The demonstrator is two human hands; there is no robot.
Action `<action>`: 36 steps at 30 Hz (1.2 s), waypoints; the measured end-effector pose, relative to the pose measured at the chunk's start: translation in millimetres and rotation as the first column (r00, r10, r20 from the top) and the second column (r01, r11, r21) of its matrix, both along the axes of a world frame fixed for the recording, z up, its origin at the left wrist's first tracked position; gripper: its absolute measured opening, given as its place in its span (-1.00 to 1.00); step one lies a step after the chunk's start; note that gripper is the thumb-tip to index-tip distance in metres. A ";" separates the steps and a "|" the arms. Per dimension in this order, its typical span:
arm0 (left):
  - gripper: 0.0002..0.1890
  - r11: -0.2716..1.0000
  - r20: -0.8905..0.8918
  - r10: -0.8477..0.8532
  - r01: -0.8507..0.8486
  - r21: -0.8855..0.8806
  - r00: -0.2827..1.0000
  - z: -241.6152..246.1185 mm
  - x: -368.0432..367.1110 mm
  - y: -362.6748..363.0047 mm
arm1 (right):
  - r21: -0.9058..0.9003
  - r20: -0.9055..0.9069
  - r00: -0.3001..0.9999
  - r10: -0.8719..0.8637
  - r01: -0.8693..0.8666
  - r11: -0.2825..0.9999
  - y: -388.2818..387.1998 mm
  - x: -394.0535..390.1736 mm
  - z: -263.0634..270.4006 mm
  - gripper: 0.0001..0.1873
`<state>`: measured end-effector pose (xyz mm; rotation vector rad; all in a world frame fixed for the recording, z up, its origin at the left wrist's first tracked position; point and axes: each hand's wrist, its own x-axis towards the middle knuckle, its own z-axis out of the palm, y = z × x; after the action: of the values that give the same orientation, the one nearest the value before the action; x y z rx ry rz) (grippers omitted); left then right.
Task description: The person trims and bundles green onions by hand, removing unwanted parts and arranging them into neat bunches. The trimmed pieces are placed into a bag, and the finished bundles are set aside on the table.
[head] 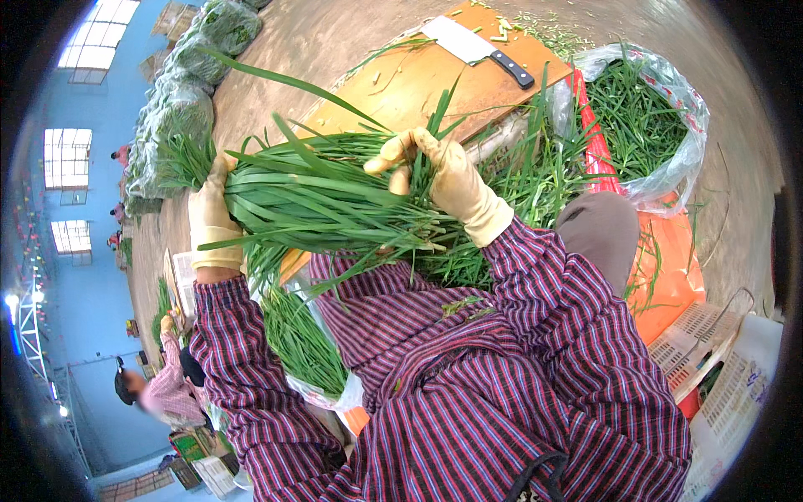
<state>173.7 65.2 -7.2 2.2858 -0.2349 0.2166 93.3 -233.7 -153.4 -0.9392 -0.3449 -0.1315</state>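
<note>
A thick bunch of long green leaves, likely garlic chives [320,194], lies across the space above my lap. My left hand [213,213], in a cream glove, is closed around its leafy end, and the tips fan out beyond the fist. My right hand [445,169], gloved the same way, bends its fingers around some stems near the pale cut ends. Past the bunch, a cleaver [477,50] with a black handle rests on an orange-brown wooden board [389,88]. Loose chives [533,169] are heaped beside my right hand.
A clear plastic bag [696,125] of greens stands at the right, near an orange sheet [671,263] and plastic crates [728,383]. Another bag of chives [301,339] sits by my left forearm. Filled bags [182,113] line the far left; a co-worker [169,383] sits at lower left.
</note>
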 end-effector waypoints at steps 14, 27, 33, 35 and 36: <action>-0.58 0.869 -0.131 0.420 -0.439 -0.227 0.898 -29.8 -125.7 57.4 | -0.070 -0.263 0.914 0.310 -0.338 0.938 35.7 -59.8 -38.3 -0.43; -0.65 0.914 -0.184 0.388 -0.403 -0.046 0.903 -102.2 -175.5 183.7 | -0.404 -0.340 0.937 0.079 -0.222 0.887 -8.7 -77.8 -99.8 -0.53; -0.66 0.362 -0.622 0.327 -0.702 -0.613 0.712 -148.1 -206.1 202.0 | -0.747 -0.600 0.663 -0.448 -0.264 0.611 -50.1 -73.8 -92.6 -0.57; -0.66 0.405 -0.581 0.311 -0.658 -0.635 0.752 -164.9 -219.1 201.7 | -0.395 -0.661 0.749 -0.056 -0.283 0.874 -35.3 -90.1 -81.7 -0.55; -0.67 0.395 -0.576 0.304 -0.650 -0.649 0.759 -172.8 -224.8 200.8 | -0.190 -0.598 0.786 0.159 -0.331 0.924 -21.2 -101.1 -77.1 -0.54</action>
<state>-51.2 265.9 -180.0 1.2973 0.6675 0.1385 -7.9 -254.8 -230.5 -1.1604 0.0857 0.4581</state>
